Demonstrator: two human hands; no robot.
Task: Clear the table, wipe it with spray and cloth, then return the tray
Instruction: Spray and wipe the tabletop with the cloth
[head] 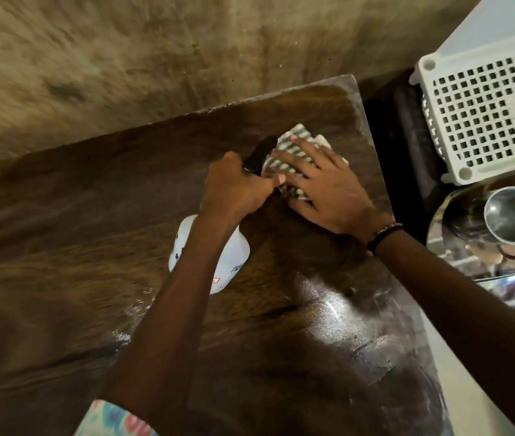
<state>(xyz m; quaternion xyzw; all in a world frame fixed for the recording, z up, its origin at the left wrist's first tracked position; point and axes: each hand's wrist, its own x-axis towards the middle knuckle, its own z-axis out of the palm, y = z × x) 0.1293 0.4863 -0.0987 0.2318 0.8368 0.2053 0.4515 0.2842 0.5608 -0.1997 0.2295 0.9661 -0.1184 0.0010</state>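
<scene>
My left hand (237, 187) grips the black trigger head of a white spray bottle (234, 259), held above the dark wooden table (76, 262); my forearm hides much of the bottle. My right hand (322, 184) lies flat, fingers spread, on a green-and-white checked cloth (291, 140) pressed on the table near its far right corner. The black nozzle points toward the cloth. A wet, shiny patch (344, 309) shows on the table near its right edge. The tray (445, 262), steel and round, sits off the table at the right.
A rough plaster wall (155, 51) runs along the table's far side. A white perforated plastic crate (483, 118) stands to the right beyond a dark gap. A steel cup (511, 218) rests on the tray below it.
</scene>
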